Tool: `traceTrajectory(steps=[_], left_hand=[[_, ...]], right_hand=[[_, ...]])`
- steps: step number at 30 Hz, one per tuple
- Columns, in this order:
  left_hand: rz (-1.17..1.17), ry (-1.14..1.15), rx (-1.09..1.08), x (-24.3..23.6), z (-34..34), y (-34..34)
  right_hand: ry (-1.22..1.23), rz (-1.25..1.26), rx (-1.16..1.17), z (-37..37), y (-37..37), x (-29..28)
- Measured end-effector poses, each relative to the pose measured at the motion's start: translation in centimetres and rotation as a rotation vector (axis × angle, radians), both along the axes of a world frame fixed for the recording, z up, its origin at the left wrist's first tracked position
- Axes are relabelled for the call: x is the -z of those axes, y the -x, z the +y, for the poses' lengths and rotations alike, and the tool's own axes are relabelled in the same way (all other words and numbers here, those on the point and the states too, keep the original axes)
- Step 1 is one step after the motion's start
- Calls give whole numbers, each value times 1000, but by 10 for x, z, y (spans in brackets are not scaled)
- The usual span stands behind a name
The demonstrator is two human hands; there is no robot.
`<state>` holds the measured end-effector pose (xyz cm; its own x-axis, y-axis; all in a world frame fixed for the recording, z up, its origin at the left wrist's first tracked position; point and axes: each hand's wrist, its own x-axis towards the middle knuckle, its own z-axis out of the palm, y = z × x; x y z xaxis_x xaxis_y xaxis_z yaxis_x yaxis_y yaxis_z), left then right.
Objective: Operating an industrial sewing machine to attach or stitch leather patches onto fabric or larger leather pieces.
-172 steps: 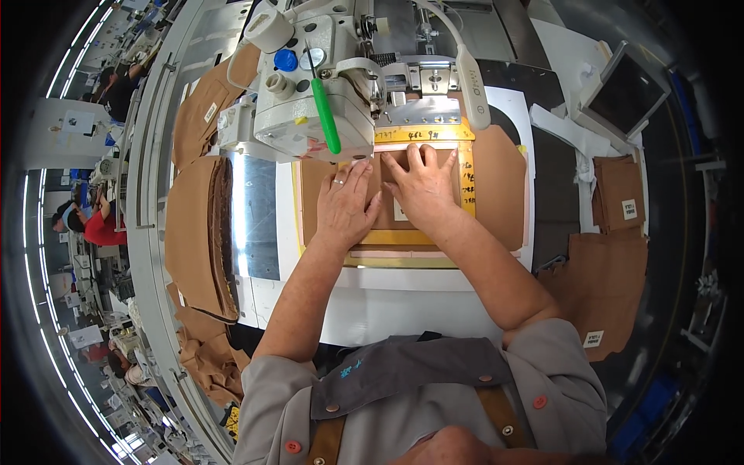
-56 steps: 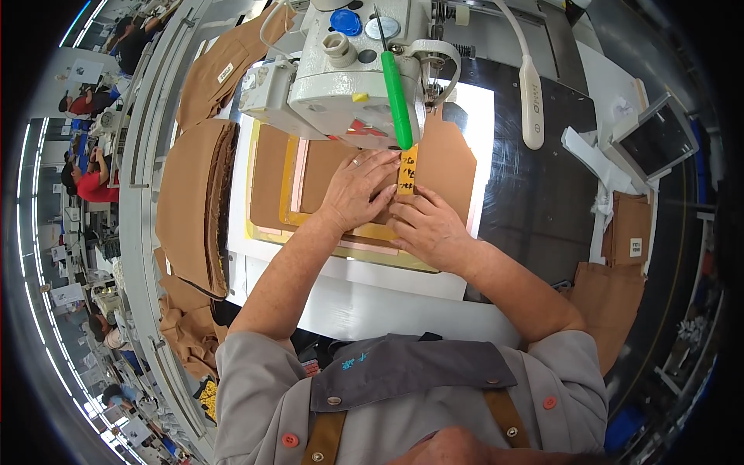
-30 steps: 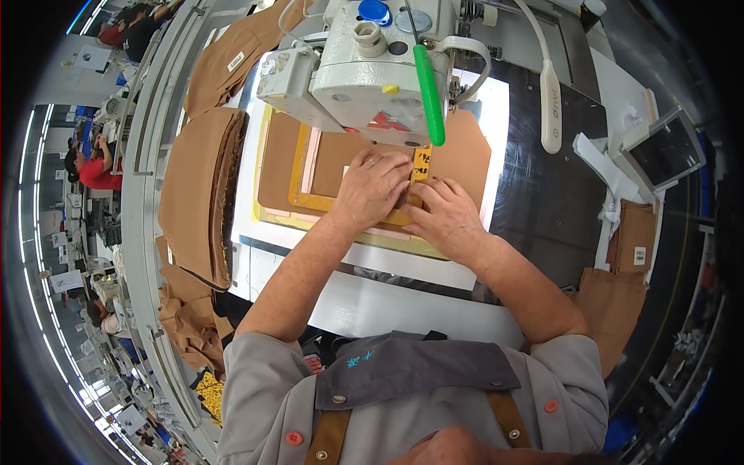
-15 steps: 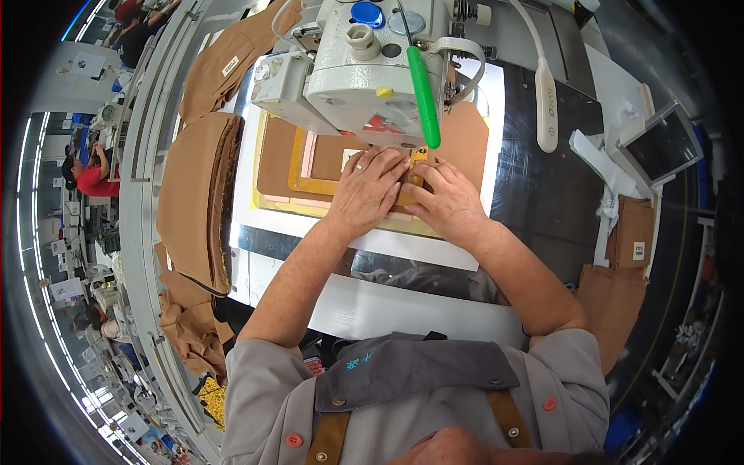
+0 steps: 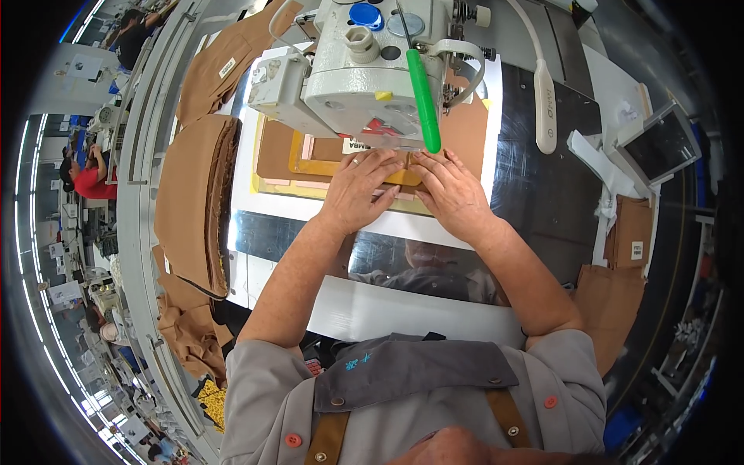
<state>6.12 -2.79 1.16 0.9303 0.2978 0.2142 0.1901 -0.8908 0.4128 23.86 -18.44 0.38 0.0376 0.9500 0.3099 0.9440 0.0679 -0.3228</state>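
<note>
Fingers (image 5: 375,160) of the left hand (image 5: 353,194) are extended and slightly parted, palm down, with the thumb spread away from them; they are laid over the lower bar of a yellow frame (image 5: 314,166) and grip nothing visible. Right hand (image 5: 459,195): fingers nearly straight, set close together, tips near the lower end of a green-handled tool (image 5: 425,101), lying over the frame's lower right part. Contact pressure cannot be told.

Position of work: the frame lies on a brown fabric panel (image 5: 274,155), itself on a white sheet (image 5: 434,226). The upper part of the frame is hidden by the machine head (image 5: 360,93).

Changes noted: half a second ago the right fingers were bent and the two hands nearly met; now they are straighter and a gap shows between the thumbs. Frame, panel and sheet sit farther from the body, so the white label (image 5: 356,145) within the frame is now partly covered by the machine head. A broader band of reflective metal surface (image 5: 418,267) shows below the sheet. Brown stack (image 5: 188,205) at left: no evident change.
</note>
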Motion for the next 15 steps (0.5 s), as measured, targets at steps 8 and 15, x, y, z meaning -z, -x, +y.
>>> traceTrajectory(steps=[8,15], left_hand=[[45,-94,-24,-1,4,-10],[89,-95,-82,5,3,-15]], right_hand=[[-13,-13,50,8,-11,6],[5,-38,87,17,-21,6]])
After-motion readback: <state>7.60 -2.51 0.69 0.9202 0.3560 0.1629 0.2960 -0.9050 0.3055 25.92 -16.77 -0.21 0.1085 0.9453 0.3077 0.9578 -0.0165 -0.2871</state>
